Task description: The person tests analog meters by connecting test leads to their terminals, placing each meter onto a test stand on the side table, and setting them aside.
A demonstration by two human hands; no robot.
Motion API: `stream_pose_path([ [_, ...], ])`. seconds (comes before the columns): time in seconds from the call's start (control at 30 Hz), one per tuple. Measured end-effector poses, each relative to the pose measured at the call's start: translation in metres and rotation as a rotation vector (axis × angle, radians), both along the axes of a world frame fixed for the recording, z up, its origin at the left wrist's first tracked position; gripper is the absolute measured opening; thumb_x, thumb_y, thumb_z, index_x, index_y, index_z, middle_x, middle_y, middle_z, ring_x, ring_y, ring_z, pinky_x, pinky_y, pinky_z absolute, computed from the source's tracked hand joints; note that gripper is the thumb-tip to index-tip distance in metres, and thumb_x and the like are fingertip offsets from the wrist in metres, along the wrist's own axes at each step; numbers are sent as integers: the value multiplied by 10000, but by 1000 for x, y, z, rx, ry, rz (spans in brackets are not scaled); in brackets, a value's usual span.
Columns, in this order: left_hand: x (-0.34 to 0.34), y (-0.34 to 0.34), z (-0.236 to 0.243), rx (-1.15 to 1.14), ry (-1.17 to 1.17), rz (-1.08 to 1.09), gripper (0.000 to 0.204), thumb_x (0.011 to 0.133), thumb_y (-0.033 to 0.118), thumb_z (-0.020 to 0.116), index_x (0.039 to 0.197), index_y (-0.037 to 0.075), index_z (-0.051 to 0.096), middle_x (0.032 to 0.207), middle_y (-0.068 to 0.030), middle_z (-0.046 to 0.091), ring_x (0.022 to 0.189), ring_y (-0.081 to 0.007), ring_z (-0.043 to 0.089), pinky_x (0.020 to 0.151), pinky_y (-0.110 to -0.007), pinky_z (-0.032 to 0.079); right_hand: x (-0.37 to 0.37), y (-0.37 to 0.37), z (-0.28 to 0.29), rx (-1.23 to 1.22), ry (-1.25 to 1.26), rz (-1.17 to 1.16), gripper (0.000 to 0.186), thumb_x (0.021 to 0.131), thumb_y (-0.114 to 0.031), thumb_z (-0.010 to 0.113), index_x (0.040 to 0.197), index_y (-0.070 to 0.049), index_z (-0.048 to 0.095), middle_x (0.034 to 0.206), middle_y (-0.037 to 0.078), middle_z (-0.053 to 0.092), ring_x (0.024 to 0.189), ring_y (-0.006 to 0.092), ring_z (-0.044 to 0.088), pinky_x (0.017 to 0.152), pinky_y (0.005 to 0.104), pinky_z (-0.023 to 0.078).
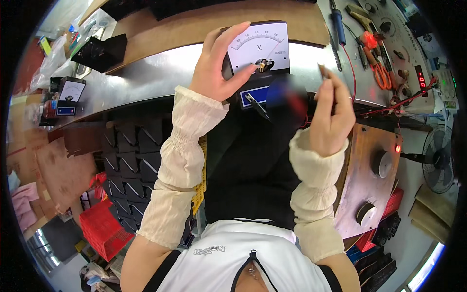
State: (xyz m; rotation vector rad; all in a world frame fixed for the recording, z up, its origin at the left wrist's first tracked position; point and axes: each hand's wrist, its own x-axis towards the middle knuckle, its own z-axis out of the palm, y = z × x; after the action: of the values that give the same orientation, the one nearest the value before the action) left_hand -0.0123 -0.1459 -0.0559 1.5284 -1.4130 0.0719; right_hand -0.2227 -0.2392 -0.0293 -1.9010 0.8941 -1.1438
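My left hand (216,73) is closed around the left side of a panel voltmeter (258,44) with a white scale face and exposed brass movement, its thumb reaching toward that movement. Below it, a blue label panel (253,94) has a black-and-metal clip or tool across it. A blurred dark shape with blue and red patches (287,104) is between my hands; I cannot tell what it is. My right hand (331,114), right of the meter, has thumb and index finger pinched around a small thin item I cannot make out.
Screwdriver (337,22), orange scissors (379,70) and instrument panel (404,48) stand right on the steel bench (146,73). Another meter (70,95) is left. Below are black cases (126,160), a red crate (102,224), a metal plate fixture (369,185) and a fan (435,158).
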Motion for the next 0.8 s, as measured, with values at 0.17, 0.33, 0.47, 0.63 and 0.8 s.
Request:
stream_pose_path([
  [0.17, -18, -2, 2, 24, 33, 27, 853, 699, 145, 862, 1452, 126, 461, 1271, -175, 508, 1109, -353, 569, 950, -401, 488, 2, 23, -4, 148, -30, 13, 185, 947, -127, 689, 982, 55, 680, 847, 114, 670, 710, 132, 610, 673, 262, 493],
  [0.33, -48, -2, -3, -26, -55, 199, 926, 653, 140, 893, 1464, 153, 448, 1267, -174, 461, 1060, -357, 573, 917, -413, 513, 9, 29, 0, 151, -21, -74, 196, 885, -139, 767, 894, 32, 672, 760, 84, 672, 640, 109, 615, 608, 253, 495],
  [0.47, -50, -1, -3, -35, -16, 223, 935, 640, 138, 905, 1459, 159, 455, 1264, -163, 436, 1071, -339, 580, 908, -414, 522, 13, 29, 5, 74, 40, -113, 199, 872, -155, 778, 872, 15, 675, 724, 88, 673, 609, 121, 636, 588, 266, 506],
  [0.63, -48, -2, -6, -41, -53, 207, 931, 642, 142, 904, 1458, 155, 457, 1265, -163, 438, 1068, -335, 584, 895, -410, 529, 13, 31, 6, 72, 37, -152, 200, 872, -164, 777, 856, 7, 674, 725, 98, 674, 600, 141, 649, 583, 275, 509],
  [0.8, -48, -1, -6, -48, -47, 219, 931, 643, 149, 904, 1459, 153, 455, 1249, -165, 438, 1047, -325, 590, 884, -401, 532, 13, 33, 9, 74, 145, -171, 196, 866, -167, 778, 847, -2, 675, 721, 102, 680, 604, 166, 668, 580, 289, 515],
])
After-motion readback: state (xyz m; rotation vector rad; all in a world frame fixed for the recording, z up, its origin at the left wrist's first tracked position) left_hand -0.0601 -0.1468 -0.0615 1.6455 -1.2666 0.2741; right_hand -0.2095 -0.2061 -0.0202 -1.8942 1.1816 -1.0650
